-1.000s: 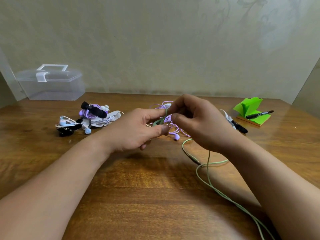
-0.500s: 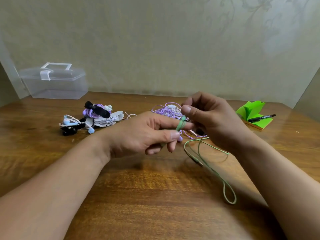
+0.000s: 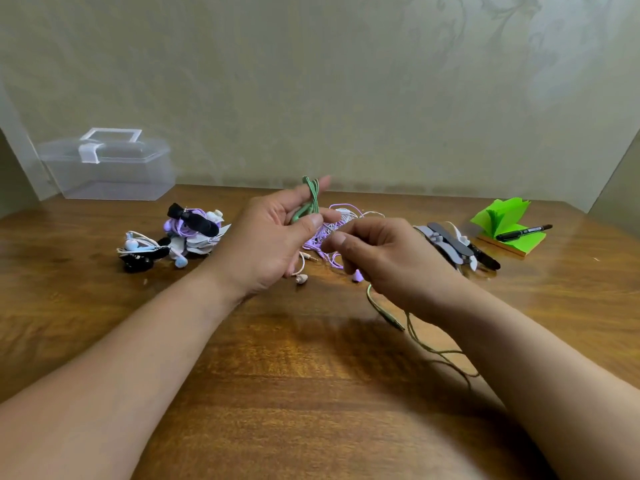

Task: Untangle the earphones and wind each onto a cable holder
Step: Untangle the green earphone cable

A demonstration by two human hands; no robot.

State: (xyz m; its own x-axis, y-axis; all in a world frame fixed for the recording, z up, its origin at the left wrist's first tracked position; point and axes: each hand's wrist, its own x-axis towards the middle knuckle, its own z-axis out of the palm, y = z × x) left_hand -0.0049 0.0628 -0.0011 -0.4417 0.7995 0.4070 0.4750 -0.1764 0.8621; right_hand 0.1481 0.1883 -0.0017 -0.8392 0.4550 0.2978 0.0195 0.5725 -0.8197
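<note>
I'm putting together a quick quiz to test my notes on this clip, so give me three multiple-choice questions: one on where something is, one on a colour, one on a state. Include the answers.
1. Where is the clear plastic box?
A) at the far left of the table, by the wall
B) beside the note pad
C) between the forearms

2. What colour is the cable wound on a finger of the left hand?
A) purple
B) white
C) green

3. The purple earphones just behind the hands are:
A) wound on a holder
B) a loose tangle on the table
C) inside the box

Answers:
1 A, the box sits in the far left corner.
2 C, the loops on the finger are green.
3 B, their strands lie loose and crossed.
</note>
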